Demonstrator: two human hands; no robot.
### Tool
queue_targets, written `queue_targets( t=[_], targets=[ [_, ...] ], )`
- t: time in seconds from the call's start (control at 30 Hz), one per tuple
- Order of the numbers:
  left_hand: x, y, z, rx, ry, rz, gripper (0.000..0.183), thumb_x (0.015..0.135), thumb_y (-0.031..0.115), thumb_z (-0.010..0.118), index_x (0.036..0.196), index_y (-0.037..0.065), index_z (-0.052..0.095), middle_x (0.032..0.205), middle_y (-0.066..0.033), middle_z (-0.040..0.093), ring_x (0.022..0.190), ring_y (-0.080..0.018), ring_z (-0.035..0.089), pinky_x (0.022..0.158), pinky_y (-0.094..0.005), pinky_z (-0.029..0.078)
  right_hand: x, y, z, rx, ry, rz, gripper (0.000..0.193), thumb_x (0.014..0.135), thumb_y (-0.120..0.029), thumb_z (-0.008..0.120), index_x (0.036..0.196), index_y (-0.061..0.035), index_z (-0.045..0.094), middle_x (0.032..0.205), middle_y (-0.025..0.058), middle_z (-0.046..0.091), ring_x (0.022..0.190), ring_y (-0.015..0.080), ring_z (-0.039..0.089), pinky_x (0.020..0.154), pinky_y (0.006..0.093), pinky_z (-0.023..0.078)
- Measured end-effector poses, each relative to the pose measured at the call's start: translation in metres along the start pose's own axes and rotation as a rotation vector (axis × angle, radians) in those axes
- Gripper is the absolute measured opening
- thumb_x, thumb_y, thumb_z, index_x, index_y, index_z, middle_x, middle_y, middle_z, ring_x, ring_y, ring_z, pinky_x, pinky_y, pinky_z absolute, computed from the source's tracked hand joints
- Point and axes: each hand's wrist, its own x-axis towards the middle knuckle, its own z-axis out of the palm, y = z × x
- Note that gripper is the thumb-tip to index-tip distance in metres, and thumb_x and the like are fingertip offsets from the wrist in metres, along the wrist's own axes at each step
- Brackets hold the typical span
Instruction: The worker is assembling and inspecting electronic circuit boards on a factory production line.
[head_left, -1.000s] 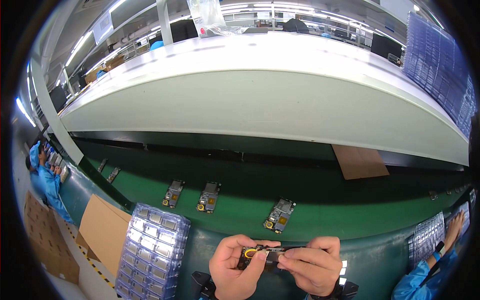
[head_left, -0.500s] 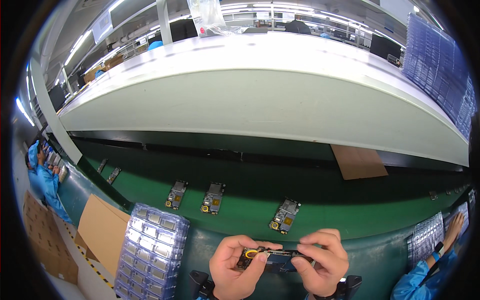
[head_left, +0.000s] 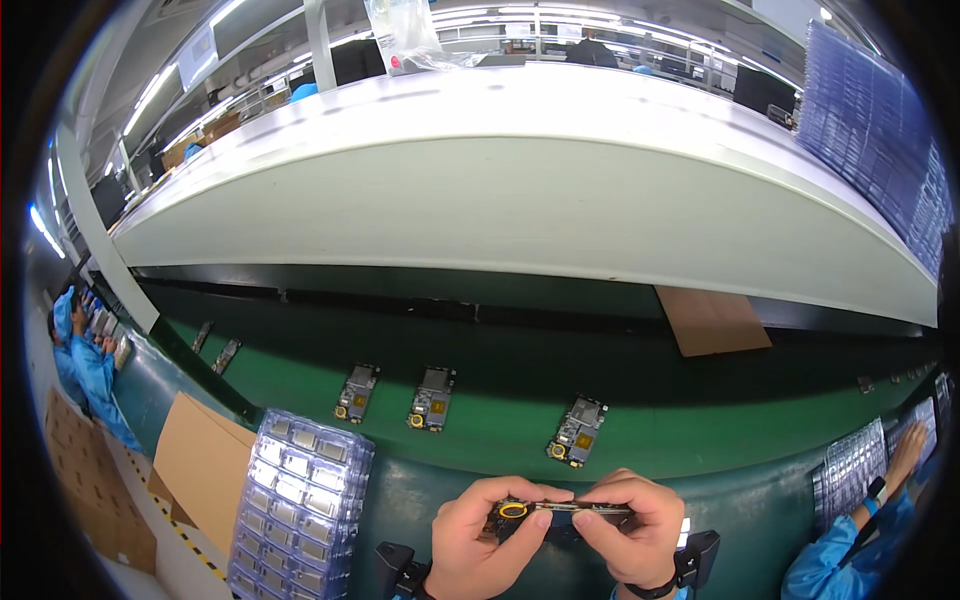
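A dark circuit board with a yellow ring at its left end is held up between my two hands, seen almost edge-on. My left hand pinches its left part between thumb and fingers, close to the ring. On the other end, the thumb and index finger of my right hand are closed. A dark blue surface shows just under the board; what it is I cannot make out. Beyond my hands, a similar board lies on the green belt, with two more boards to its left.
A stack of clear plastic trays with grey parts stands at left, beside a cardboard sheet. A white shelf spans above the belt. A co-worker's arm reaches over trays at right; blue-clad people work at far left.
My right hand has closed in toward the left one, its fingers now lower on the board. The board has tilted to nearly edge-on. Boards on the belt have shifted slightly right in view.
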Motion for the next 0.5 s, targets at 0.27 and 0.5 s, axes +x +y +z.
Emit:
queue_targets(
  t=[0.27,0.5],
  targets=[
    [0.0,0.005,0.004,-0.055,0.048,-0.021,0.021,0.096,-0.006,0.065,0.115,-0.003,0.058,0.11,-0.0138,0.072,0.096,-0.0129,0.067,0.084,-0.0239,0.053,0.001,-0.003,0.004,-0.12,0.018,-0.088,0.017,0.076,0.002,0.081,0.092,0.0023,0.073,0.081,0.0112,0.072,0.068,0.0166,0.063,0.06,0.0266,0.045],
    [0.002,0.008,0.008,-0.195,0.138,-0.114,0.025,0.096,-0.007,0.064,0.119,-0.004,0.058,0.111,-0.0151,0.072,0.097,-0.0142,0.067,0.086,-0.025,0.053,0.0,-0.008,0.008,0.092,0.075,0.233,0.026,0.083,0.004,0.078,0.108,0.0051,0.071,0.089,0.0105,0.074,0.08,0.0105,0.07,0.068,0.0219,0.055]
  ],
)
